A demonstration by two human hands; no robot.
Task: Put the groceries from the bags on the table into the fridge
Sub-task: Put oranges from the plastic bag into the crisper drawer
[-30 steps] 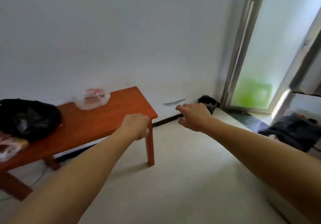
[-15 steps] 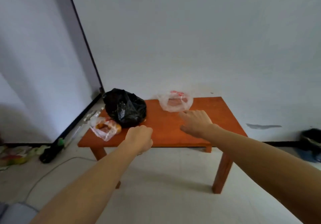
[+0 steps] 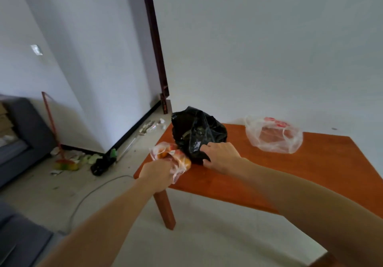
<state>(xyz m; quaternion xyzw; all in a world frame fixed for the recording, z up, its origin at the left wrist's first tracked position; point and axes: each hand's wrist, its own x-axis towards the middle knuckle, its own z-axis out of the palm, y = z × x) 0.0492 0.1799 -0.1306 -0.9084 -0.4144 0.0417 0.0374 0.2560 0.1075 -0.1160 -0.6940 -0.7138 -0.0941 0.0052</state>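
Fingers of left hand (image 3: 155,173) clenched round clear fruit bag (image 3: 173,156) at table (image 3: 290,175) corner; fingertips hidden. Right hand (image 3: 222,157) grasps black bag (image 3: 196,130) just beside it, contents unseen. Second clear bag (image 3: 273,137) lies well apart, contents blurred.

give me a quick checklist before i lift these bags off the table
1. Grip of left hand on near bag: ok, fingers curl round the plastic.
2. Grip of right hand on black bag: cannot tell, the hand is on it but its fingertips are hidden.
3. Is near bag well in from the edge of the table: not ok, it sits at the corner.
4. Is far bag clear of both hands: ok.
5. Way to fridge: cannot tell, not in view.
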